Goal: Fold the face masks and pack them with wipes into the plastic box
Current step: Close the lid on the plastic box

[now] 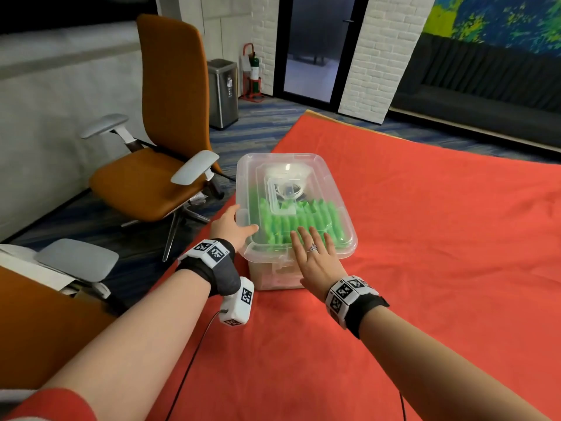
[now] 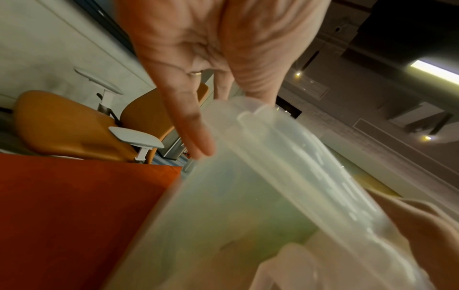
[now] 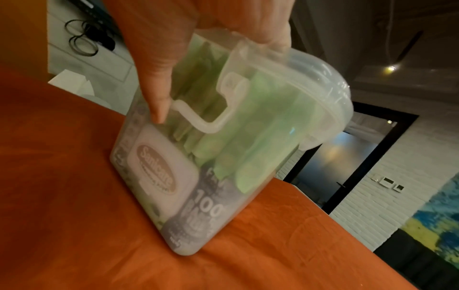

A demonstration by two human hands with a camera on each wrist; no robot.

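Both hands flat on lid — left hand; right hand.

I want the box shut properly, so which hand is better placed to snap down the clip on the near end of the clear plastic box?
Probably the right hand: it lies flat on the clear lid just above the near-end translucent clip, thumb beside it. The left hand sits at the box's left corner.
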